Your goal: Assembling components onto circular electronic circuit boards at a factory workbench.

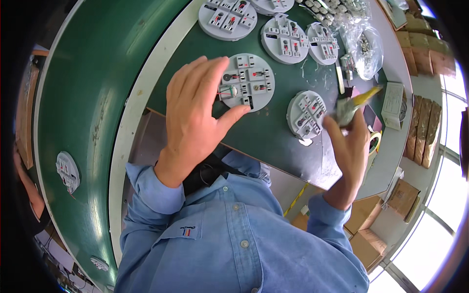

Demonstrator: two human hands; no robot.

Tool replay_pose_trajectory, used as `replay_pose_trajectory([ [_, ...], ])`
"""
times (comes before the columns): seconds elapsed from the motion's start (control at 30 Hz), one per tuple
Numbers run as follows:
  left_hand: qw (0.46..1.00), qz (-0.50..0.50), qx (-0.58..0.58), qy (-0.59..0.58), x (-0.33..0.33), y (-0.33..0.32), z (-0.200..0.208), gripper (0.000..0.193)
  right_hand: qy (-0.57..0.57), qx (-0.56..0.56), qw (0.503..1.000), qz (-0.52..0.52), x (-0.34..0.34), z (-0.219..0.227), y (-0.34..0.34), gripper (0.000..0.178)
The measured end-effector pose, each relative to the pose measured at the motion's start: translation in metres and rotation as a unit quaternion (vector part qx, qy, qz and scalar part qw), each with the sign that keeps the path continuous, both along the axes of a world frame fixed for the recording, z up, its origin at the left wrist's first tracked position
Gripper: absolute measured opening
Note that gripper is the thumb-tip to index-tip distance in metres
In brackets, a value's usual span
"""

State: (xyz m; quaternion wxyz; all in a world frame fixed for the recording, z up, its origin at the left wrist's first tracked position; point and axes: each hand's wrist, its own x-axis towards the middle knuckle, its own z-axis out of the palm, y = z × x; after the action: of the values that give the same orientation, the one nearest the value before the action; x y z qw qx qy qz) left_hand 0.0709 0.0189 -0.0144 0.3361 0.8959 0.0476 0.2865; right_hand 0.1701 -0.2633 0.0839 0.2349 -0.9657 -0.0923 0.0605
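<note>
A round grey plastic base (264, 100), fitted with raised blocks, small red and black parts and wires, lies on the green table in front of me. My left hand (198, 100) spans its left side, fingers and thumb spread apart; whether they touch the rim I cannot tell. Between them a small pale part with a red wire (229, 92) sits near the base's edge. On the right, my right hand (352, 139) grips a pale object with a yellow pointed tip (348, 110), smeared by motion. Close to that hand rests a smaller round base (307, 115).
More round bases (285, 40) stand along the far side. Clear plastic bags (364, 49) of small parts lie at the far right, near a white box (392, 105) and a tape roll (375, 141). A green conveyor belt (88, 127) carrying bases curves along the left; another person's arm (30, 183) shows beyond.
</note>
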Motion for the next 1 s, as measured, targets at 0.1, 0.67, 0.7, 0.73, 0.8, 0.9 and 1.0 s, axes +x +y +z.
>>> replay_pose_trajectory([
  [0.1, 0.999, -0.037, 0.019, -0.002, 0.021, -0.011, 0.007, 0.065, 0.033, -0.168, 0.984, -0.048, -0.012, -0.004, -0.044, 0.044],
  [0.67, 0.992, -0.121, 0.038, 0.004, 0.064, -0.027, -0.006, 0.044, -0.210, -0.046, 0.975, 0.052, 0.290, -0.027, -0.109, 0.040],
  [0.7, 0.992, -0.121, 0.038, 0.001, 0.063, -0.027, -0.003, 0.044, -0.212, -0.046, 0.975, 0.052, 0.313, -0.029, -0.118, 0.040],
  [0.73, 0.995, -0.101, 0.018, -0.004, 0.057, -0.025, -0.002, 0.050, -0.148, -0.145, 0.978, 0.031, 0.335, -0.042, -0.120, 0.041],
  [0.8, 0.998, -0.063, -0.025, -0.014, 0.043, -0.020, 0.002, 0.064, -0.077, -0.239, 0.968, 0.016, 0.347, -0.063, -0.122, 0.042],
  [0.9, 0.995, -0.079, -0.019, 0.065, 0.037, -0.012, 0.001, 0.076, -0.196, -0.185, 0.961, 0.065, 0.348, -0.084, -0.126, 0.042],
  [1.0, 0.988, -0.111, -0.012, 0.106, 0.038, -0.004, -0.004, 0.082, -0.156, -0.102, 0.981, 0.059, 0.345, -0.087, -0.128, 0.041],
])
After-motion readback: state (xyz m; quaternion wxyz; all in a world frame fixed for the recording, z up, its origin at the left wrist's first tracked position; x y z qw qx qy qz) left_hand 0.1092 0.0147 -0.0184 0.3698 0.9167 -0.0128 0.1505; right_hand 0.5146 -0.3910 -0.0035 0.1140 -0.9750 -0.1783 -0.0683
